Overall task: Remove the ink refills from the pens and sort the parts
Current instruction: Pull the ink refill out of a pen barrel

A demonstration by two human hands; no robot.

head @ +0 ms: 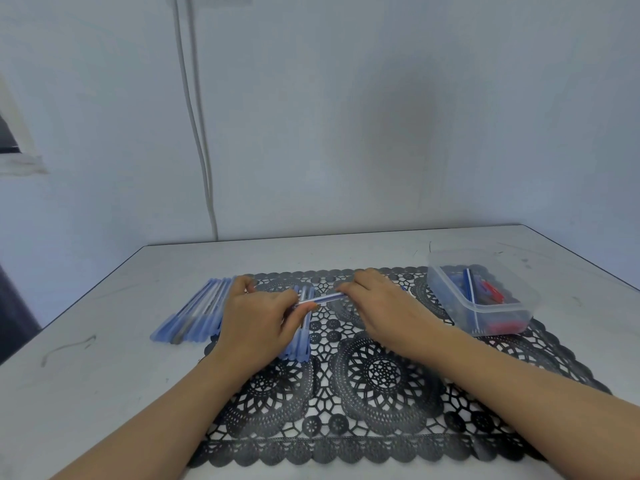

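Note:
A thin blue and white pen (322, 299) lies level between both hands above the black lace mat (381, 375). My left hand (259, 320) pinches its left end and my right hand (377, 299) grips its right end. A row of pale blue pen barrels (194, 313) lies on the table to the left of my left hand. More pale blue barrels (301, 341) lie on the mat, partly hidden under my left hand. A clear plastic box (485, 306) at the right holds blue and red pen parts and one upright blue pen.
The white table (104, 393) runs up to a pale wall, with its left edge near a dark gap. Two cables (201, 133) hang down the wall behind the table. The mat covers the middle and the near right of the table.

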